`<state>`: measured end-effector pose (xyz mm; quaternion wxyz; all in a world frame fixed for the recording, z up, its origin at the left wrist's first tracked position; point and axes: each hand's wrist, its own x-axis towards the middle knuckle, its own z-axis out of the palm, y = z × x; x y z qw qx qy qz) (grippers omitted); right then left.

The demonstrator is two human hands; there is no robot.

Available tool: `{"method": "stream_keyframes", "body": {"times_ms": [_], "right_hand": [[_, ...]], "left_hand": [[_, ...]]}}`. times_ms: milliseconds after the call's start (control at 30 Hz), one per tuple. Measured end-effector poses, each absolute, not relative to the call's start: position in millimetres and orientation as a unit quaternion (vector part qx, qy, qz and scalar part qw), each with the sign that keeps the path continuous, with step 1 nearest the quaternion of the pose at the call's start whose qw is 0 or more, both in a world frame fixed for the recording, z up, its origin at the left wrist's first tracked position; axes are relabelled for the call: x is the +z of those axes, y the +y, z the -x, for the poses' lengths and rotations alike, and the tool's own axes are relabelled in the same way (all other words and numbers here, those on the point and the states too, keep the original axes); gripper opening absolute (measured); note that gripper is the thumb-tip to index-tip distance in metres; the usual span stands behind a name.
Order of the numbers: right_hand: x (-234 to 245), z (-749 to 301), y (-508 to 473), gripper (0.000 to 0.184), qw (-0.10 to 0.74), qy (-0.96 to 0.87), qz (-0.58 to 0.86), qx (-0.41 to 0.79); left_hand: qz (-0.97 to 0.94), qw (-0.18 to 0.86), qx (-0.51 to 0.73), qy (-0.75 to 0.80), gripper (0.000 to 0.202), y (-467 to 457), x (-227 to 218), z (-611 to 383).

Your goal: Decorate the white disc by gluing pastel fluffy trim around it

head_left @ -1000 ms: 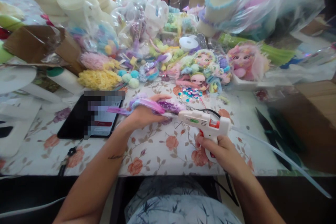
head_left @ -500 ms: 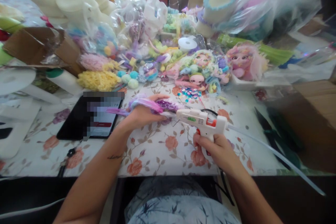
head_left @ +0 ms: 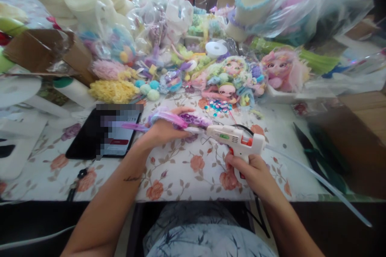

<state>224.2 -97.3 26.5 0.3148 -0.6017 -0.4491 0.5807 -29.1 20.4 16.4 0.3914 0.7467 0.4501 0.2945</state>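
Observation:
My left hand [head_left: 163, 132] is closed around a purple and pink ribbon craft piece [head_left: 195, 119], with a lilac ribbon tail trailing left over the tablet. In my right hand [head_left: 253, 170] is a white hot glue gun [head_left: 229, 135], held by its handle with a finger at the red trigger. The gun's nozzle points left, close to the end of the craft piece; whether they touch I cannot tell. A long clear glue stick [head_left: 319, 176] sticks out of the gun's back. Blue and purple sequins [head_left: 217, 107] lie just beyond the gun.
A tablet [head_left: 105, 132] lies left of my left hand. Dark scissors [head_left: 310, 152] and a cardboard box [head_left: 362, 140] are at the right. Along the back are doll heads [head_left: 277, 68], pompoms [head_left: 149, 90], a ribbon spool [head_left: 216, 49], yellow yarn [head_left: 113, 90] and plastic bags [head_left: 179, 12].
My right hand has drawn the glue gun slightly to the right, so its nozzle sits a little farther from my left hand. The left hand and craft piece have barely moved.

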Motion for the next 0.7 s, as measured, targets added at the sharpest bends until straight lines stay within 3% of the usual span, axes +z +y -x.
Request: {"method": "stream_keyframes", "body": {"times_ms": [267,700], "right_hand": [[35.8,-213.7,-95.0,0.030,0.297,-0.419,0.599,0.614],[13.3,-231.6,-100.8,0.028,0.345,-0.415,0.591,0.600]], "left_hand": [[-0.742,0.392,0.303,0.452,0.063,19.0,17.7,28.5],[-0.760,0.365,0.292,0.452,0.064,20.0,13.2,32.9]]}}
